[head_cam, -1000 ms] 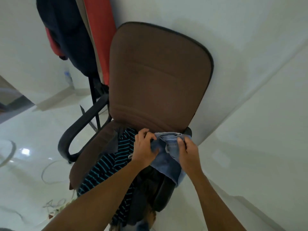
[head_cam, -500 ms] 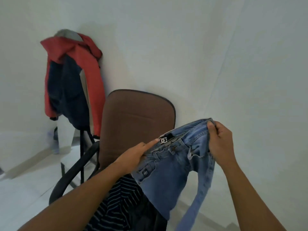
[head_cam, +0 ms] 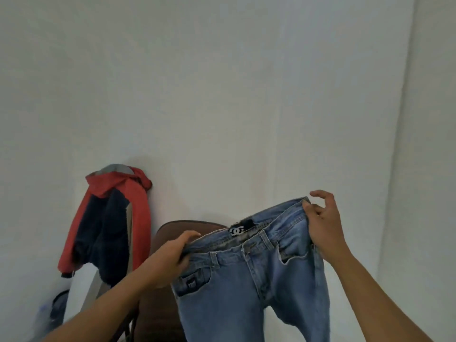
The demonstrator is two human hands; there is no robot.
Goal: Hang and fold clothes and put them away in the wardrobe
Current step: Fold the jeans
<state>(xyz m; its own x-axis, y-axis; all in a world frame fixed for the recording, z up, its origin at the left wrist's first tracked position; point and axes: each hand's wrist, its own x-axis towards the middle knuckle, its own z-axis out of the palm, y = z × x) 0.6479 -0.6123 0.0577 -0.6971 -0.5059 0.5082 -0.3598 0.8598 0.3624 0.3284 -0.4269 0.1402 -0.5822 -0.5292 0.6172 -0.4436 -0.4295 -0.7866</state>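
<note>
We hold the light-blue jeans (head_cam: 249, 272) up by the waistband, left hand (head_cam: 170, 261) gripping one end, right hand (head_cam: 323, 223) pinching the other, spread so the legs hang straight for folding, in front of the brown chair (head_cam: 160, 304).

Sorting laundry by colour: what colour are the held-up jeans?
The jeans are light blue denim, with a black waistband label; head view.

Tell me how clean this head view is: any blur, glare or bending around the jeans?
Head view: light soft and even, no glare; jeans waistband and label fairly sharp; left hand and right hand slightly soft; faint shadow on the wall behind the red jacket; wide-angle leans the wall corner at right.
</note>
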